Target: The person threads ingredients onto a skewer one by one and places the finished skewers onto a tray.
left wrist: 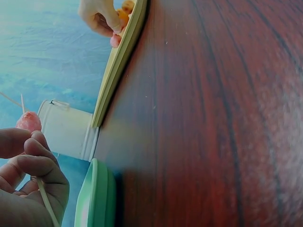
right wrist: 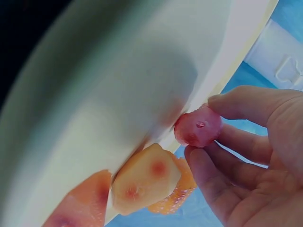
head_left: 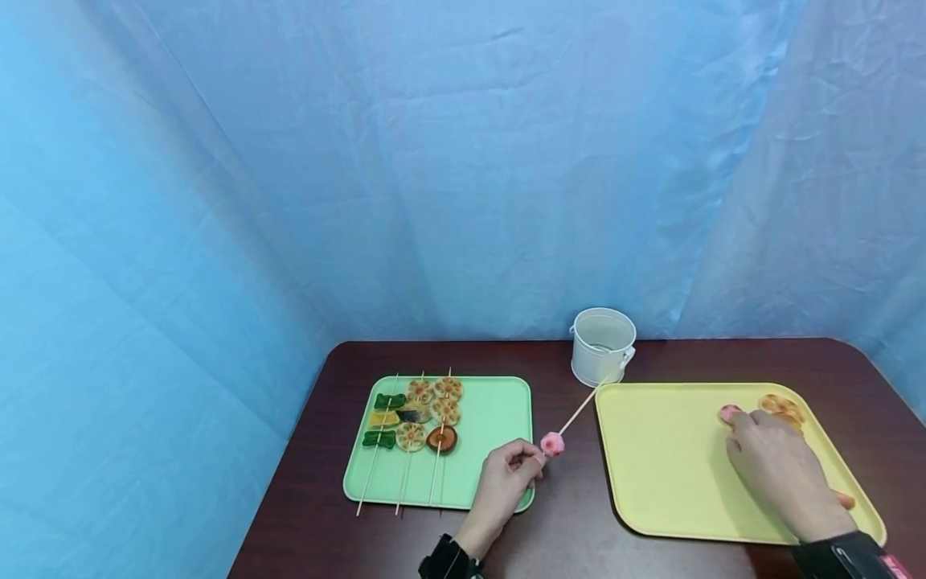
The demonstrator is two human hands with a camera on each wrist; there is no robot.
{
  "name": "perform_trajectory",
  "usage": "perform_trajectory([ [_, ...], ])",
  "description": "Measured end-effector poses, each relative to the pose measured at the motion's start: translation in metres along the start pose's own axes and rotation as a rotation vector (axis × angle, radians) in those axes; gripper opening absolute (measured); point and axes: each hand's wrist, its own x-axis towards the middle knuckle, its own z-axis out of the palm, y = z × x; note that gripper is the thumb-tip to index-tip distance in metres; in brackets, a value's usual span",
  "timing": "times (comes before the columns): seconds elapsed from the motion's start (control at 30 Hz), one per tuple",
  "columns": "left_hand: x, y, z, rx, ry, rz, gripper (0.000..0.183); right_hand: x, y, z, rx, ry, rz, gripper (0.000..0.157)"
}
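My left hand (head_left: 502, 482) pinches a thin wooden skewer (head_left: 581, 412) beside the green tray's right edge. One pink ball (head_left: 553, 444) is threaded on it, just beyond the fingertips. Over the far right part of the yellow tray (head_left: 673, 482), my right hand (head_left: 777, 466) holds a second pink ball (right wrist: 199, 126) between thumb and fingers. In the right wrist view, a pale piece with red spots (right wrist: 147, 179) and an orange-pink piece (right wrist: 78, 205) lie near that hand. The right hand partly covers the food pieces on this tray in the head view.
Three loaded skewers lie on the green tray (head_left: 495, 410), carrying green, yellow and lotus-root-like slices and a brown mushroom-like piece (head_left: 441, 439). A white bucket (head_left: 600, 354) stands behind, between the trays. Browned slices (head_left: 781, 408) sit in the yellow tray's far right corner. Blue cloth (head_left: 470, 177) hangs behind the dark table.
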Motion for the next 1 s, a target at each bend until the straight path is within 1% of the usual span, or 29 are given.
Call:
perform_trajectory([
  [0.03, 0.000, 0.000, 0.000, 0.000, 0.000, -0.002, 0.012, 0.000, -0.011, -0.001, -0.454, 0.005, 0.210, 0.047],
  [0.07, 0.000, 0.000, -0.001, 0.000, 0.000, -0.005, 0.013, 0.000, -0.021, -0.002, -0.881, -0.079, 0.423, 0.038],
  [0.1, 0.000, 0.000, -0.001, 0.002, -0.001, -0.008, 0.014, 0.001, -0.029, -0.001, -1.176, -0.204, 0.585, 0.032],
  [0.13, 0.001, 0.000, -0.001, 0.004, -0.001, -0.012, 0.015, 0.004, -0.036, 0.000, -1.359, -0.332, 0.709, 0.027],
  [0.17, 0.001, -0.001, 0.000, 0.006, -0.001, -0.015, 0.015, 0.007, -0.040, 0.001, -1.484, -0.433, 0.788, 0.025],
  [0.2, 0.002, -0.001, 0.000, 0.009, -0.001, -0.018, 0.015, 0.009, -0.040, 0.002, -1.476, -0.428, 0.832, 0.025],
  [0.23, 0.002, -0.002, 0.000, 0.012, -0.001, -0.019, 0.015, 0.011, -0.040, 0.003, -1.467, -0.417, 0.849, 0.028],
  [0.27, 0.003, -0.003, 0.001, 0.014, 0.000, -0.021, 0.015, 0.013, -0.039, 0.004, -1.460, -0.407, 0.837, 0.031],
  [0.33, 0.004, -0.006, 0.001, 0.019, -0.001, -0.019, 0.014, 0.014, -0.036, 0.006, -1.460, -0.382, 0.779, 0.033],
  [0.43, 0.004, -0.006, 0.002, 0.023, -0.001, -0.020, 0.015, 0.016, -0.033, 0.010, -1.447, -0.343, 0.724, 0.037],
  [0.5, 0.005, -0.007, 0.001, 0.024, 0.001, -0.023, 0.015, 0.016, -0.032, 0.012, -1.422, -0.311, 0.737, 0.039],
  [0.53, 0.006, -0.008, 0.001, 0.027, 0.003, -0.026, 0.015, 0.018, -0.032, 0.014, -1.399, -0.292, 0.757, 0.040],
  [0.57, 0.007, -0.009, 0.001, 0.028, 0.005, -0.030, 0.015, 0.019, -0.032, 0.015, -1.369, -0.272, 0.784, 0.041],
  [0.63, 0.010, -0.017, 0.001, 0.030, 0.010, -0.033, 0.016, 0.022, -0.033, 0.019, -1.273, -0.230, 0.865, 0.042],
  [0.73, 0.015, -0.029, 0.001, 0.026, 0.013, -0.034, 0.016, 0.026, -0.035, 0.025, -1.096, -0.170, 1.027, 0.048],
  [0.83, 0.016, -0.034, 0.000, 0.012, 0.005, -0.027, 0.017, 0.029, -0.036, 0.029, -0.894, -0.084, 1.216, 0.057],
  [0.87, 0.016, -0.035, 0.000, 0.007, 0.002, -0.024, 0.017, 0.029, -0.036, 0.030, -0.837, -0.051, 1.267, 0.061],
  [0.93, 0.016, -0.036, -0.001, -0.002, -0.004, -0.017, 0.018, 0.028, -0.035, 0.033, -0.711, 0.023, 1.334, 0.063],
  [1.0, 0.016, -0.036, -0.001, -0.006, -0.009, -0.012, 0.019, 0.027, -0.035, 0.034, -0.552, 0.116, 1.359, 0.063],
])
